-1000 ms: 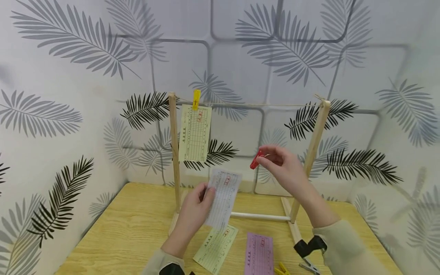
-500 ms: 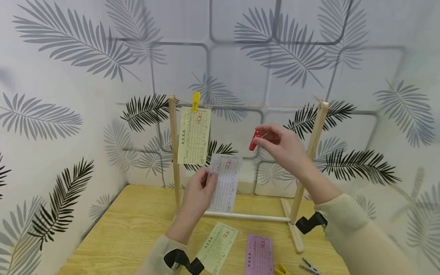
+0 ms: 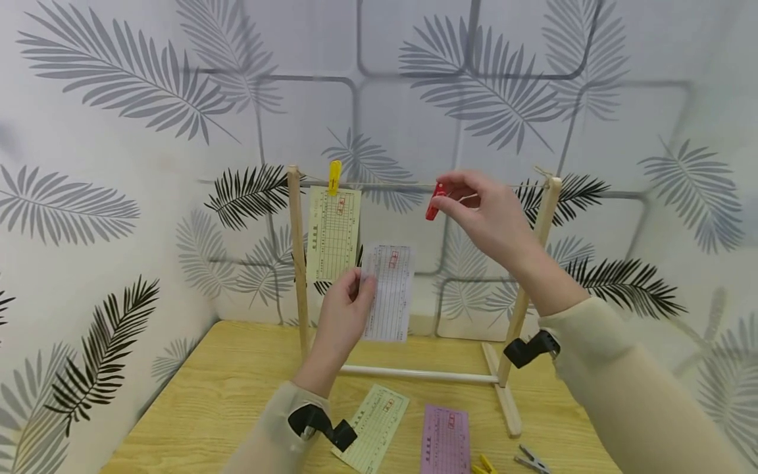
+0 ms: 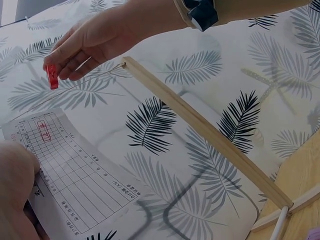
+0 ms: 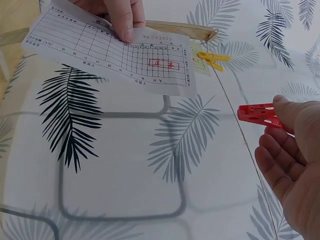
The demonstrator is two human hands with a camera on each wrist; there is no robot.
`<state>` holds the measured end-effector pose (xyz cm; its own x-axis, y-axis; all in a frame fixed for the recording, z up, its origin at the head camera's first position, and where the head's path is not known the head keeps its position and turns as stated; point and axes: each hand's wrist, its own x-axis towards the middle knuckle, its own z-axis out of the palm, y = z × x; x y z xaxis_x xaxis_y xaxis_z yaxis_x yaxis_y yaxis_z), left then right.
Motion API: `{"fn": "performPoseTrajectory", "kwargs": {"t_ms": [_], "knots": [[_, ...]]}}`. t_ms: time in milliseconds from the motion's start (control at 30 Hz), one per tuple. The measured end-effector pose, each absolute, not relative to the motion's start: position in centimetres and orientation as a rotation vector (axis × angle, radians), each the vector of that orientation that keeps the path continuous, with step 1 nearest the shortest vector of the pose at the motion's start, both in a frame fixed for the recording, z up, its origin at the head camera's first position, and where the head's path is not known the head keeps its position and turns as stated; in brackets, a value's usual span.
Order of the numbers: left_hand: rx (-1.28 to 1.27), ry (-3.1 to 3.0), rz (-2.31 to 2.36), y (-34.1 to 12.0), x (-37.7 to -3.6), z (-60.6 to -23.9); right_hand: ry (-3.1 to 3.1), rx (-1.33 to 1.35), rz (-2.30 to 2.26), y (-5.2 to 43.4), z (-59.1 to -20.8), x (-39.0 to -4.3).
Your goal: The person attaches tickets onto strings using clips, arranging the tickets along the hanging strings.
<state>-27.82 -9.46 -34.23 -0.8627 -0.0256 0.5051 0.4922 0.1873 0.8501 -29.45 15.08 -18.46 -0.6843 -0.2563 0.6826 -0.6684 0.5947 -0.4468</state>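
White slip point(image 3: 387, 293): up in mid-air, not yet on the line.

Nearest, flat on the table point(image 3: 225, 395): a pale green slip point(image 3: 373, 426), a purple slip point(image 3: 445, 440) just beside it, then yellow pegs point(image 3: 482, 466) and a metal clip point(image 3: 531, 461) at the front edge. None of these hung up so far.

Further in, left hand point(image 3: 343, 316) raised above the table, thumb and fingers pinching the white slip by its left edge; sheet upright, in front of the wooden frame point(image 3: 298, 263), below the string point(image 3: 391, 185) and apart from it.

Higher and to the right, right hand point(image 3: 485, 214) gripping a red clothespin point(image 3: 434, 201) between thumb and fingertips, right at string height, close to the line. Hard to tell from these views whether pressed open or already touching the string; probably just short of it.

Behind, pinned to the string near the left post: one green slip hanging point(image 3: 333, 234) under a yellow clothespin point(image 3: 334, 178).

Judging by that: one slip hung, a second lifted but unpegged, two more lying on the table.

Farthest back, leaf-patterned wall point(image 3: 118, 131).
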Motion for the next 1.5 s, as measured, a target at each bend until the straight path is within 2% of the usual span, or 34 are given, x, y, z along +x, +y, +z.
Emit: {"fn": "performPoseTrajectory", "kwargs": {"t_ms": [567, 900, 1500], "knots": [[-0.42, -2.046, -1.79, -8.9, -30.2, -31.4, -2.227, 0.75, 0.855, 12.3, -14.2, -31.4], [-0.349, -2.011, -1.821, -8.3, -31.3, -30.4, -2.305, 0.739, 0.843, 11.0, -13.4, -33.2], [-0.334, -1.937, -1.872, -8.0, -32.2, -30.0, -2.414, 0.7, 0.88, 9.1, -13.1, -34.3]]}}
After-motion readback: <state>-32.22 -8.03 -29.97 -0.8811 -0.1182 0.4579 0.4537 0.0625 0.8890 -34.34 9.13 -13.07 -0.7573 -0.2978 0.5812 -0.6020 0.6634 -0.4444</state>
